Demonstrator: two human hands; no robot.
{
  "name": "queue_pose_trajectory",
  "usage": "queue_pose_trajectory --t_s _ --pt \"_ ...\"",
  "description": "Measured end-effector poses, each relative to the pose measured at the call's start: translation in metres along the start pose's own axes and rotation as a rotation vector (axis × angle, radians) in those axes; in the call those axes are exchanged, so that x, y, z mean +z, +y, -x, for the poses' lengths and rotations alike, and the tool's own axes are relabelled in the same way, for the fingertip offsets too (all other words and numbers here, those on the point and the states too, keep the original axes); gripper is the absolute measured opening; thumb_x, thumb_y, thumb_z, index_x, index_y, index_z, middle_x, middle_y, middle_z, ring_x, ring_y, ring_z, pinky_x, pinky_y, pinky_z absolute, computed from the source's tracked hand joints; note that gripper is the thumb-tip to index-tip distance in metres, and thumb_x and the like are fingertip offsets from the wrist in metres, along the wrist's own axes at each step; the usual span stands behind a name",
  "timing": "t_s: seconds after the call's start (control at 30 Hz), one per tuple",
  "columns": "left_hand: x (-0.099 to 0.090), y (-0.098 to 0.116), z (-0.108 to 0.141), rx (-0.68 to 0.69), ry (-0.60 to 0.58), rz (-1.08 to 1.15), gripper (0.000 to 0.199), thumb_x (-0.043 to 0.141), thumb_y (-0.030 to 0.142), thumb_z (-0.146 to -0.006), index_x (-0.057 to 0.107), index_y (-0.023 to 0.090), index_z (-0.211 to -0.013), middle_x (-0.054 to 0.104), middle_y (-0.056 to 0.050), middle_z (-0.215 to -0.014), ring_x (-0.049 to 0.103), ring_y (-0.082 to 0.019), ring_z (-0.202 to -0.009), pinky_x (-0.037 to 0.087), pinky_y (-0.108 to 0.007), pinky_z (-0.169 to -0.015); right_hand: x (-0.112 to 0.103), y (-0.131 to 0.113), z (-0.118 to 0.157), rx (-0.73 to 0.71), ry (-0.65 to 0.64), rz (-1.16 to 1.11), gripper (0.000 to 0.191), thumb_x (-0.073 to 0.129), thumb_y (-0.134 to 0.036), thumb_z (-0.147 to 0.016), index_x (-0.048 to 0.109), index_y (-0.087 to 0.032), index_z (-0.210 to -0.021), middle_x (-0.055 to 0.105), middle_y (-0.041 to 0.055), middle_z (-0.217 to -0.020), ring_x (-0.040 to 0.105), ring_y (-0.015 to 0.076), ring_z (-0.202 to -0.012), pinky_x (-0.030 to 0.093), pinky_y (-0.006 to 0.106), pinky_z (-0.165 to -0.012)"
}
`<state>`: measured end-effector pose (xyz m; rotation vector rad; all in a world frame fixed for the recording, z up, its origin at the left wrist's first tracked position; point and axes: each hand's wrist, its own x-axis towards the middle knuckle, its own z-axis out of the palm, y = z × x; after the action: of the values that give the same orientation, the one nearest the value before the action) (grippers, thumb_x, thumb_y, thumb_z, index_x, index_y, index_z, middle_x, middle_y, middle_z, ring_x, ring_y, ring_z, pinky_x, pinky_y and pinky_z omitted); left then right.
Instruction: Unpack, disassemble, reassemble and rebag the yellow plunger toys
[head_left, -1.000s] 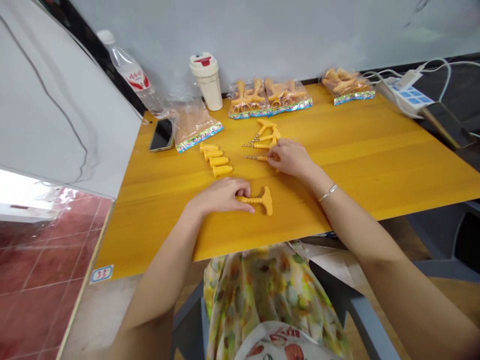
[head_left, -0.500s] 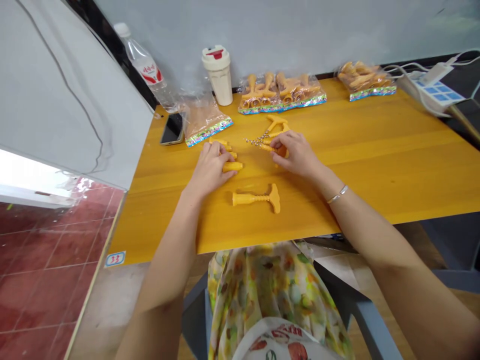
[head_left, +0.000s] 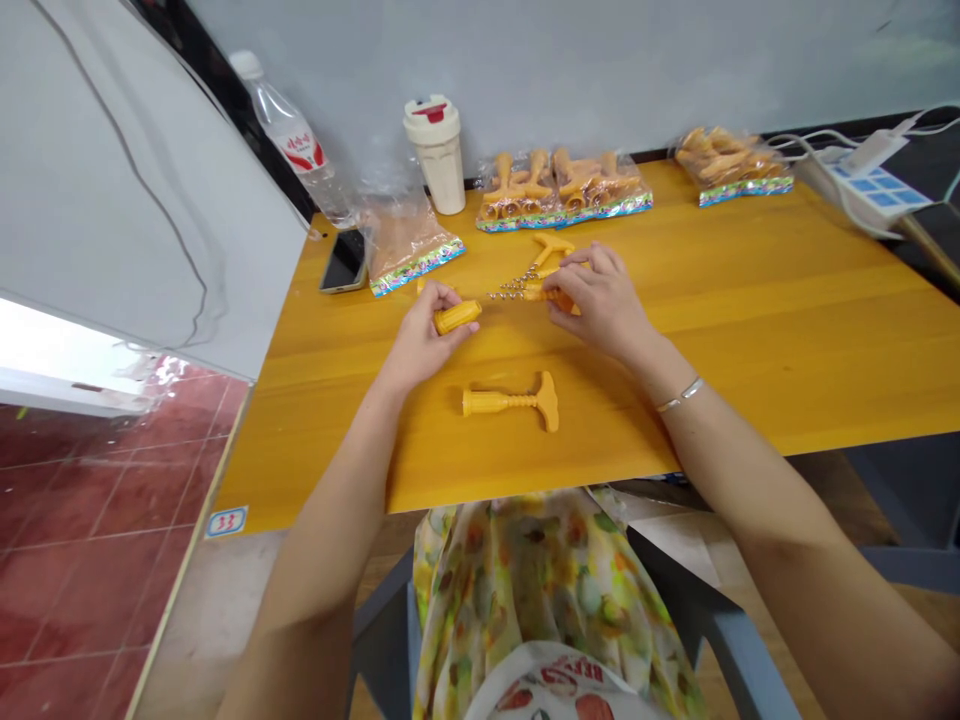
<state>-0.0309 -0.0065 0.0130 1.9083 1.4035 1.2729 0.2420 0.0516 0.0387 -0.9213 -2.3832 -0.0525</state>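
Observation:
My left hand [head_left: 426,338] grips a yellow ribbed sleeve [head_left: 457,317] between thumb and fingers, its narrow end pointing right. Another yellow piece is partly hidden behind that hand. To the right, my right hand [head_left: 600,297] has its fingers closed on the yellow handle of a corkscrew [head_left: 536,290], whose metal spiral points left toward the sleeve, apart from it. Just behind lies another yellow T-handled corkscrew [head_left: 553,247] with its spiral showing. Nearer the front edge, a yellow corkscrew in its sleeve [head_left: 510,401] lies flat on the wooden table [head_left: 750,330].
Along the back stand a plastic bottle [head_left: 300,150] and a white cup [head_left: 439,160]. Bags of yellow corkscrews [head_left: 566,190] lie beside them, with another bag [head_left: 731,165] farther right. A phone [head_left: 346,260], a flat plastic bag [head_left: 409,240] and a power strip [head_left: 877,185] are also there.
My left hand has lifted a yellow sleeve and tilted it. My right hand has shifted slightly, and its corkscrew now points more directly left.

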Motion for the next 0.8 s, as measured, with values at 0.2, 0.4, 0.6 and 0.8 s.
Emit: queue_pose_trajectory --t_s 0.2,0.4,0.6,0.8 --pt "-0.001 0.007 0.001 0.004 -0.007 -0.048 0.030 0.073 0.033 -0.081 0.049 0.023 -0.096 0.057 0.000 -0.093 0.057 -0.015 -0.087 0.048 -0.029 -0.081 0.000 -0.006 -0.001 -0.042 -0.009 0.047 0.019 0.050 -0.029 -0.098 0.068 -0.027 -0.104 0.070 0.0078 -0.093 0.055 0.0325 -0.124 0.032 0.062 -0.114" --pt "0.010 0.020 0.006 0.004 -0.148 -0.096 0.026 0.073 0.034 -0.080 0.054 0.021 -0.093 0.063 -0.001 -0.092 0.059 -0.017 -0.086 0.048 -0.030 -0.083 0.009 -0.028 0.001 -0.134 -0.068 0.040 0.020 0.048 -0.028 -0.099 0.068 -0.028 -0.099 0.069 0.0073 -0.092 0.054 0.0290 -0.123 0.031 0.058 -0.117" --pt "0.011 0.030 0.005 -0.014 -0.180 -0.075 0.028 0.072 0.041 -0.081 0.069 0.019 -0.098 0.075 -0.005 -0.100 0.067 -0.021 -0.095 0.051 -0.035 -0.094 0.010 -0.036 0.004 -0.161 -0.063 0.024 0.024 0.045 -0.024 -0.101 0.069 -0.027 -0.103 0.070 0.0075 -0.098 0.055 0.0271 -0.122 0.031 0.058 -0.119" --pt "0.010 0.028 0.005 -0.073 -0.184 -0.034 0.034 0.074 0.047 -0.080 0.076 0.018 -0.097 0.079 -0.006 -0.099 0.071 -0.024 -0.094 0.055 -0.037 -0.092 0.005 -0.039 0.005 -0.166 -0.041 -0.013 0.029 0.040 -0.023 -0.105 0.068 -0.029 -0.110 0.071 0.0059 -0.108 0.054 0.0246 -0.132 0.028 0.060 -0.122"
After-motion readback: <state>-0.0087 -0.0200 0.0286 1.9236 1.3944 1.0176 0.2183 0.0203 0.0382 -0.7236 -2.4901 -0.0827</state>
